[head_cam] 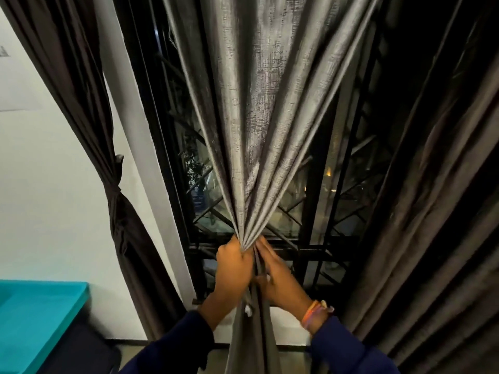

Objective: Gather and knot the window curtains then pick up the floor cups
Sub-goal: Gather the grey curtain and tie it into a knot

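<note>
— Grey cloth in the middle, is that the curtain [259, 117]?
— Yes. It hangs in front of the window [318, 206] and is bunched to a narrow neck low in the centre. The left hand [234, 265] has its fingers curled round this neck and grips it. The right hand [280, 282] lies just beside, fingers rather straight against the folds; it is blurred, so if it really grips I cannot tell.
— What is around?
— At the left a dark curtain [108, 168] is already tied in a knot, beside the white wall [48, 184]. A teal table [40, 314] stands near left. Another dark curtain [437, 211] hangs right. Black window bars [310, 252] are behind the hands.
</note>
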